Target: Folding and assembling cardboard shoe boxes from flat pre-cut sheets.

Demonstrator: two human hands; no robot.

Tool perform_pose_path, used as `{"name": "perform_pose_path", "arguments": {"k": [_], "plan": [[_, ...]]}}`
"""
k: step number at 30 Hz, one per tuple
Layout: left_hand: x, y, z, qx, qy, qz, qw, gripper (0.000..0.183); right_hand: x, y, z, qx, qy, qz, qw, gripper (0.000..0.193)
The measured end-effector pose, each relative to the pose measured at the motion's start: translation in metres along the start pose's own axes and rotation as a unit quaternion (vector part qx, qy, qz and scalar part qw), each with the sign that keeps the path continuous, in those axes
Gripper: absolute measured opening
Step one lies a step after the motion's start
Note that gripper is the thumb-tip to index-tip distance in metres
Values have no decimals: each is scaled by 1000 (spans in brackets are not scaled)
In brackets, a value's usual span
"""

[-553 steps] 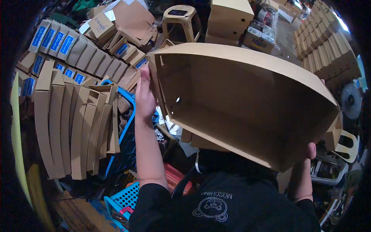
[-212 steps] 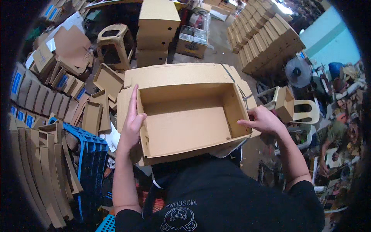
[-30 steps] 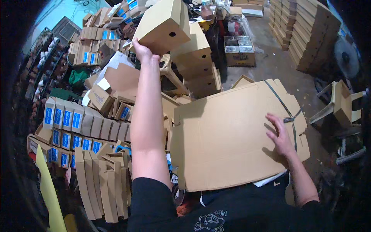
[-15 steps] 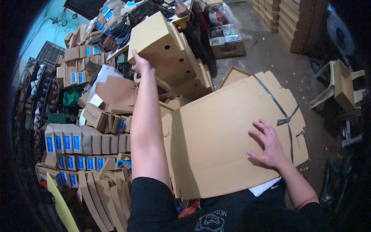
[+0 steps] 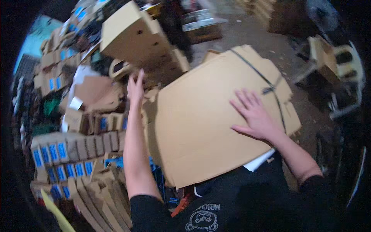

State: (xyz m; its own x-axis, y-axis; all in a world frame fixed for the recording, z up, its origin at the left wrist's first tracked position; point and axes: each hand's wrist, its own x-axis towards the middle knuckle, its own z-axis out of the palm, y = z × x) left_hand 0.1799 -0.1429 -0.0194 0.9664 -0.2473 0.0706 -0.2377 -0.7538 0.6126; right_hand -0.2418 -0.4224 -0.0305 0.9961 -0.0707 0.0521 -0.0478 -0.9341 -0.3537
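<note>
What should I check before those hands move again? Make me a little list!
1. Left hand empty: ok, nothing shows in its grasp.
2. Left hand clear of the box stack: cannot tell; it's close and blurry.
3. Right hand empty: ok, fingers spread.
4. Top cardboard sheet clear of hands: not ok, the right hand is over it.
5. Dark strap across the sheet: ok, it crosses near the right end.
6. Strap knot tight: cannot tell, too blurry.

dim overall | flat cardboard (image 5: 193, 120) brighter, left edge shadowed | motion blur | fisheye bend, black corners
</note>
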Motion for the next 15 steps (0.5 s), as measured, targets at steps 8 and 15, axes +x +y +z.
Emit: {"name": "perform_pose_path", "arguments": {"k": [8,15], "plan": [[-103,-30,11,200,-96,43,974,76,4,-18,2,-67,21,-60,996,96],[-129,-62,3,140,-36,171,975,68,-1,-31,10,-85,-5,-51,995,101]]}}
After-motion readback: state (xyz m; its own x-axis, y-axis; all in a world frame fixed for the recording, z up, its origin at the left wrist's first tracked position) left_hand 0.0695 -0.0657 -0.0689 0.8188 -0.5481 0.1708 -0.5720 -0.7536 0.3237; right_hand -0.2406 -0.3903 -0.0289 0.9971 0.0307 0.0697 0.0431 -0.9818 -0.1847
